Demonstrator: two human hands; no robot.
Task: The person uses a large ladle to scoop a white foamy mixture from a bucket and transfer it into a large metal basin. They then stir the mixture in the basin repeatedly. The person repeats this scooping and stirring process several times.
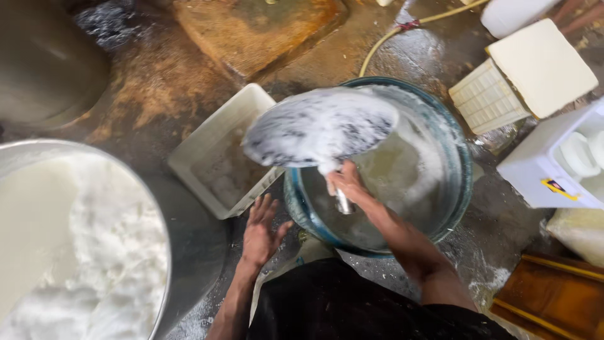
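Looks like mid-scoop: right hand [347, 184] clenched on the metal handle of one big round foam-coated skimmer ladle [321, 129] held over one blue-rimmed round tub [464, 182], left hand [260, 232] spread open touching nothing by one white rectangular crate [214, 132], so next probably needs a steady tilt.

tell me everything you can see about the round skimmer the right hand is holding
The skimmer is a wide, shallow, round disc, dark and apparently perforated, coated with white foam and wet curd-like froth. It has a thin metal handle, which the right hand holds in a closed grip near the disc. It is tilted, raised over the blue-rimmed tub of cloudy liquid, with white liquid running off its lower edge. Its edge overlaps the white tray in the view; I cannot tell if they touch.
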